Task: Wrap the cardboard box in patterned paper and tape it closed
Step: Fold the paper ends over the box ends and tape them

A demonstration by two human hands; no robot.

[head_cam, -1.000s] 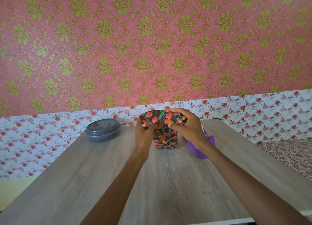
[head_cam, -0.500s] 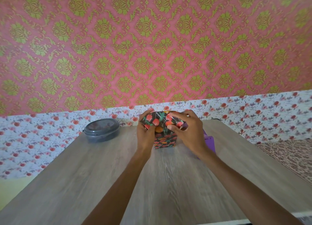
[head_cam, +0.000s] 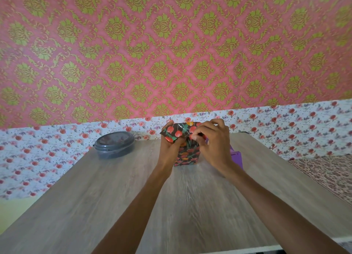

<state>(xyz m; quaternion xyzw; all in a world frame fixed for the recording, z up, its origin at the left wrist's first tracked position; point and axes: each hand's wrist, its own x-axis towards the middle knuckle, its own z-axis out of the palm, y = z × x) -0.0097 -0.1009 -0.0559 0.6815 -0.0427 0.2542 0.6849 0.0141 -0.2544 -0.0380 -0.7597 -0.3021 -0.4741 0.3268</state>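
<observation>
**Both hands hold paper at the box top**

The box (head_cam: 187,156), clad in dark paper (head_cam: 172,132) with red flowers, stands upright on the table (head_cam: 114,196), toward 12 o'clock from the wearer. The left hand (head_cam: 168,149) grips its 9 o'clock side with curled fingers, and a loose flap juts out above the thumb. The right hand (head_cam: 213,145), at 3 o'clock, pinches the paper at the top edge. A lidded grey tub (head_cam: 114,144) sits well apart at 9 o'clock. A purple thing (head_cam: 237,157) shows just behind the right hand.
</observation>
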